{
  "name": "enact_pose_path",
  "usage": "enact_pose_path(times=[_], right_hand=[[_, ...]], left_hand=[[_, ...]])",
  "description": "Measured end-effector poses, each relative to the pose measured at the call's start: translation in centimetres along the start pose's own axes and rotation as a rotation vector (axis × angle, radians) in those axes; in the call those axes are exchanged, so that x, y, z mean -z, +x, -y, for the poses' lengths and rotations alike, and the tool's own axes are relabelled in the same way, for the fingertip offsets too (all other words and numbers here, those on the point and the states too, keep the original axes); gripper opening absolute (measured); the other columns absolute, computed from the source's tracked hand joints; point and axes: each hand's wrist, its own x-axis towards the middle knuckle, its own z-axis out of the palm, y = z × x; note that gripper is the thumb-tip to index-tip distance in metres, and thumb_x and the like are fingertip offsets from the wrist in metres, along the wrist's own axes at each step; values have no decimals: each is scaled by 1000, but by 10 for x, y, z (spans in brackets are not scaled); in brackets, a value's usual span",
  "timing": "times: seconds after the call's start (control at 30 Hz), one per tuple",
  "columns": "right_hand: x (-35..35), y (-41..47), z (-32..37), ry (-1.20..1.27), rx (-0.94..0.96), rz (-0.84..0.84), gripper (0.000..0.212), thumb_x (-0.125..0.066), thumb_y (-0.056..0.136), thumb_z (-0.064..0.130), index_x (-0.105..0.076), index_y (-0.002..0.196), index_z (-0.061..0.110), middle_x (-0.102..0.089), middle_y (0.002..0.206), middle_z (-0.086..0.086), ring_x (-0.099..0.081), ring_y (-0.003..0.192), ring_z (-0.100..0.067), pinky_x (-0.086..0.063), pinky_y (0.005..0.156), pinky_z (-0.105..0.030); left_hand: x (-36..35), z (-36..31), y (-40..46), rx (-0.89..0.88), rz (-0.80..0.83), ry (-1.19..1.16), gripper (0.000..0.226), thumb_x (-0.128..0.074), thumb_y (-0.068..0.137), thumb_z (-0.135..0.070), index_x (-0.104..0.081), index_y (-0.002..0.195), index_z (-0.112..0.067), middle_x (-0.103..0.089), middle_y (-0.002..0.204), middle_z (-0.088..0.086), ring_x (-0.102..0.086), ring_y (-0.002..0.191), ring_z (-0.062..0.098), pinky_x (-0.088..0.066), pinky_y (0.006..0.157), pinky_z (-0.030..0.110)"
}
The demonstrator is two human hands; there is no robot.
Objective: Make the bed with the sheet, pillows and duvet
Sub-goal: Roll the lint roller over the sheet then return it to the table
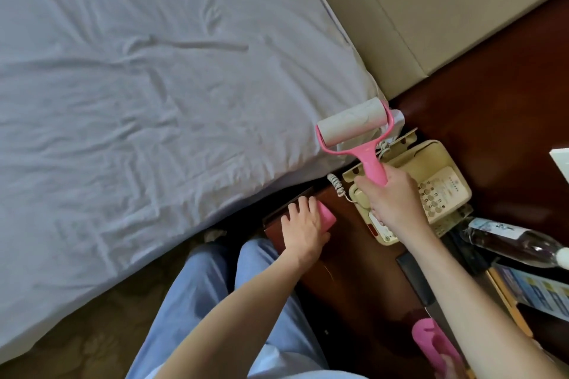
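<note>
Covering most of the view, wrinkled pale grey-white fitted sheet (147, 77) lies spread over the mattress, corner pulled down at the beige padded headboard (400, 18). Dark reddish-brown wooden nightstand (363, 255) sits just beside the bed corner. On it: cream corded desk telephone (431, 188) with coiled cord, clear plastic bottle (517, 243) lying on its side, printed leaflet at right edge. Person stands between bed and nightstand, light blue trousers (197, 301) visible below. Right hand (391, 197) grips the handle of a pink lint roller (357, 132), fingers wrapped round it; roller drum sits above the sheet corner, contact unclear. Left hand (303, 224) rests on a small pink rectangular block (418, 217) at the nightstand's near edge, fingers curled over it. No pillows or duvet in frame.
</note>
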Motion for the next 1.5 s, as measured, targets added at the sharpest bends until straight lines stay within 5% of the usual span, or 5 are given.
enact_pose_path(times=[0.27,0.63,0.93,1.1,1.5], right_hand=[[3,-12,19,30,11,39,37,-59,67,48,-45,63,15,-43,52,-2,-39,49,-23,-36,52,-39],[26,-68,119,49,196,76,40,-62,82,31,-43,71,-3,-32,53,-2,-30,46,-18,-29,51,-36],[19,-108,202,-3,438,138,34,-66,84,20,-41,63,10,-30,47,10,-30,49,-14,-27,52,-31],[11,-131,245,-53,559,241,43,-68,84,22,-36,56,23,-32,48,11,-29,49,-10,-26,51,-27],[15,-175,281,-124,706,438,39,-69,85,23,-39,64,9,-32,52,9,-29,49,-8,-27,49,-20]], left_hand=[[48,11,-14,34,-118,-270,72,-68,77,-45,-39,134,-13,-46,125,5,-47,108,31,-44,80,42],[229,66,-77,51,-432,-618,73,-76,74,-41,-44,134,-15,-51,122,6,-49,109,25,-42,89,35],[339,117,-162,41,-562,-879,59,-76,77,-39,-51,128,-24,-61,110,0,-61,95,17,-54,77,33],[389,130,-203,-85,-496,-1144,37,-64,90,-31,-53,125,-25,-64,98,-6,-63,75,3,-50,57,18],[415,155,-236,-248,-336,-1199,39,-60,82,-44,-65,115,-25,-72,100,2,-69,86,17,-52,70,29]])
